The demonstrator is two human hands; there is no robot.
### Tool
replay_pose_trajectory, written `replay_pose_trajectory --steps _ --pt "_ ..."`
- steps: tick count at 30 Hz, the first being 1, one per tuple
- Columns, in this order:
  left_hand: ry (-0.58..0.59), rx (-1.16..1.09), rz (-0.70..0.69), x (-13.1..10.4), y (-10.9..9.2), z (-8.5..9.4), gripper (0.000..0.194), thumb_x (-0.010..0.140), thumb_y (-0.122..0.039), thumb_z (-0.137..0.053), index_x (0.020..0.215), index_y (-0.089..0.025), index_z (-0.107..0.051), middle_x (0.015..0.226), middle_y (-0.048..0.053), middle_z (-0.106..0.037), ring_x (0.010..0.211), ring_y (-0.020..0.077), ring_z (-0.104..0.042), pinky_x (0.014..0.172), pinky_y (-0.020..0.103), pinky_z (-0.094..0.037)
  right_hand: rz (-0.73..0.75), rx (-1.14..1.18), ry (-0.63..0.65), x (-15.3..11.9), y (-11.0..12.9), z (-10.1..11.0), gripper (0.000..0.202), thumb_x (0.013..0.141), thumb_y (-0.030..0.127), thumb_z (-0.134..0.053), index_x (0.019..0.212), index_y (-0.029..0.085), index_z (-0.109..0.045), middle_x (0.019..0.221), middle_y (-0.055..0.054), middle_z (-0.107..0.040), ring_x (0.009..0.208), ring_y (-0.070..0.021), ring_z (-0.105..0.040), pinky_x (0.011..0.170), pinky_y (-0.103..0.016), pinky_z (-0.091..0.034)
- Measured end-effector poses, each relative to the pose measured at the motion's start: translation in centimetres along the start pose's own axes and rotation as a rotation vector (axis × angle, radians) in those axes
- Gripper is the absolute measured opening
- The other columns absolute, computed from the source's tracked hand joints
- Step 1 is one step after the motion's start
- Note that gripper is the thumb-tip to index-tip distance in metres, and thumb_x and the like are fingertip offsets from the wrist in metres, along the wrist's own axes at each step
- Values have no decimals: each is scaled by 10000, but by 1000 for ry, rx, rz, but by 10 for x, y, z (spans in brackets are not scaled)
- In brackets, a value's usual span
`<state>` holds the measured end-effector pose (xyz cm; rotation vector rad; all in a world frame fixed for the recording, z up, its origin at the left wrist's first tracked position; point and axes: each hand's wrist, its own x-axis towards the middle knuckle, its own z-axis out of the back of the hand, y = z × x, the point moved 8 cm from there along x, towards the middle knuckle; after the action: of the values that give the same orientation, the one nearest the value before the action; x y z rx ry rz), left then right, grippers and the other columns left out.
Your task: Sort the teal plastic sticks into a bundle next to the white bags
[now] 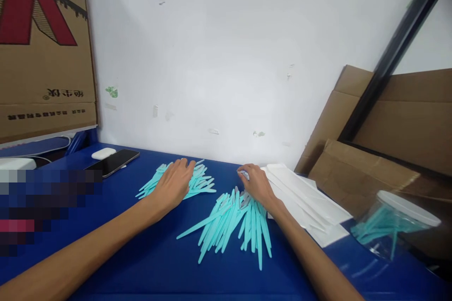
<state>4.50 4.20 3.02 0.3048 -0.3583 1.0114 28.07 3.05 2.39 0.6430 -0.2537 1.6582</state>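
Observation:
Thin turquoise sticks with pale ends, resembling eyebrow razors, lie in fanned piles on the blue tabletop (pixel 141 244). My left hand (pixel 175 181) is palm down over the left pile (pixel 203 183), its fingers curled and their tips mostly hidden. Just beyond the thumb, one pale stick end shows. At the far end of the nearer pile (pixel 222 221), my right hand (pixel 258 186) has bent fingers closed on a small whitish, see-through piece (pixel 243 174), too small to name. Some sticks in front of that hand spread toward me in a separate bunch (pixel 254 225).
White paper-like sheets or sleeves (pixel 303 197) lie right of my right hand. A clear lidded jar (pixel 391 230) of turquoise sticks stands at far right by cardboard (pixel 363 169). A phone (pixel 116 161) and a white case (pixel 103 153) lie back left, below a large carton (pixel 45 70).

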Motion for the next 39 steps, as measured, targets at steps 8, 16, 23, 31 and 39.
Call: replay_pose_trajectory --steps 8,16,23,31,39 --pt "35 -353 -340 -17 -41 15 275 971 -365 -386 993 -201 -605 1007 91 -591 941 240 -537 784 351 -419 42 -168 218 -2 -7 -25 268 923 202 -513 1079 224 -730 1034 -97 -752 965 -283 -689 960 -407 -396" --pt "258 -420 -432 -37 -67 6 210 890 -381 -502 762 -216 -521 765 12 -606 689 175 -534 598 305 -347 115 -142 206 -2 12 -27 305 900 127 -521 1117 254 -694 930 -72 -763 874 -246 -707 733 -270 -443" --pt "166 -368 -366 -26 -56 7 168 920 -303 -416 812 -219 -513 752 11 -621 609 167 -524 549 291 -294 133 -109 161 0 21 -23 331 884 92 -532 1153 238 -658 815 -46 -754 834 -239 -709 836 -320 -453" --pt "36 -347 -200 -8 -28 7 251 1004 -323 -258 972 -211 -480 836 41 -639 666 190 -571 594 286 -353 139 226 8 2 33 17 248 916 249 -559 1145 239 -657 898 -21 -739 843 -199 -695 785 -306 -496" --pt "-48 -290 -196 -3 -19 3 308 1011 -283 -252 1065 -197 -544 871 72 -622 825 221 -561 704 316 -401 283 276 54 -7 52 17 260 974 268 -485 1204 246 -603 1028 -52 -686 927 -188 -660 812 -304 -498"
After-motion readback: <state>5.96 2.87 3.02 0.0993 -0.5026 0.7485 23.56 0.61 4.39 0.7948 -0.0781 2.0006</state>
